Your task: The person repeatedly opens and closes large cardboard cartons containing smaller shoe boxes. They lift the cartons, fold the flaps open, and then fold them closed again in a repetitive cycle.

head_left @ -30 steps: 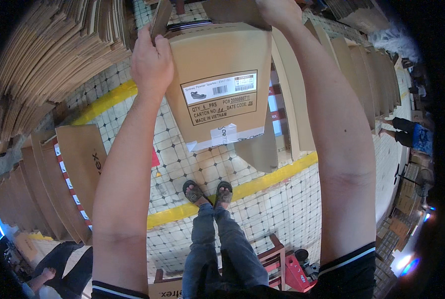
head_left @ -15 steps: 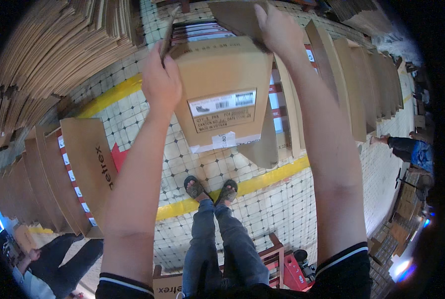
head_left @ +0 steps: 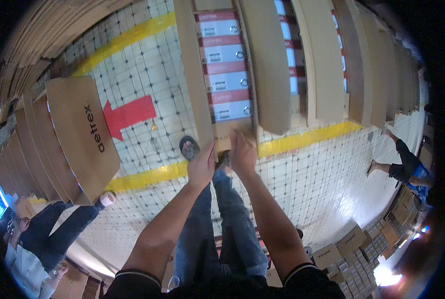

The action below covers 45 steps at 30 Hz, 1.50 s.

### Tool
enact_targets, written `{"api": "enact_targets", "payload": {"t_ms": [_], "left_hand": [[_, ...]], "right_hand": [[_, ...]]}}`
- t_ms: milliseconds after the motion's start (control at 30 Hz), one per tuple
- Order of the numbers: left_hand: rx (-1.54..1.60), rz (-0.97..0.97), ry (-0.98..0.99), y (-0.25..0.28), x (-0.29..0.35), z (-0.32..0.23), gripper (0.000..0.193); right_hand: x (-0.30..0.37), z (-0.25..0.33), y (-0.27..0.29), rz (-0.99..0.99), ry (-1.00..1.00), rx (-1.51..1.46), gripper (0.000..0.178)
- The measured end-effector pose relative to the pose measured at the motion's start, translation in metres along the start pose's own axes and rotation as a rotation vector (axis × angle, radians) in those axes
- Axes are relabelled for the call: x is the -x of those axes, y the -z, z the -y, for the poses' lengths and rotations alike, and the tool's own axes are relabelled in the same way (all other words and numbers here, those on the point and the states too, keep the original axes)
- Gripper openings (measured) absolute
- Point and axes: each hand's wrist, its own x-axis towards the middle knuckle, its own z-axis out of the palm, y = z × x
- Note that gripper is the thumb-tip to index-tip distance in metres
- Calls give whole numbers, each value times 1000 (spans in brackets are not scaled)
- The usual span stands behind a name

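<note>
An open brown carton (head_left: 192, 74) stands in front of me, with a row of red and white boxes (head_left: 227, 82) packed along its inside. Its long side flaps stick up on both sides. At the carton's near end, my left hand (head_left: 202, 164) is closed on the left flap's corner. My right hand (head_left: 243, 153) grips the right corner of the same end, with its fingers bent inward and slightly blurred. Between the two hands the short end panel shows.
More open cartons (head_left: 327, 70) stand in a row to the right, and another group of cartons (head_left: 83, 129) is at the left. A red floor arrow (head_left: 132, 115) and yellow tape (head_left: 307, 138) mark the tiles. Stacked flat cardboard (head_left: 38, 40) fills the upper left. One person is at each side.
The carton, earlier tilted with its labelled face toward me, now shows its open top and the boxes inside. Both hands have come from its far flaps down to the near end.
</note>
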Motion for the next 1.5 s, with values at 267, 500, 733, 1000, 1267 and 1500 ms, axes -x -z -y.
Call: {"api": "enact_targets", "payload": {"t_ms": [267, 500, 733, 1000, 1267, 1500], "left_hand": [[-96, -288, -166, 41, -97, -46, 57], [286, -155, -191, 89, -97, 15, 67], [350, -93, -183, 79, -103, 17, 68], [473, 19, -113, 83, -101, 12, 72], [485, 14, -105, 82, -101, 9, 73], [366, -78, -150, 77, -103, 13, 71]], "right_hand": [[-54, -18, -40, 25, 485, 465, 22], [0, -42, 5, 551, 247, 268, 28], [58, -61, 1, 535, 293, 377, 31], [45, -53, 6, 614, 185, 385, 37], [44, -59, 5, 552, 222, 349, 36], [41, -60, 6, 561, 223, 310, 31]]}}
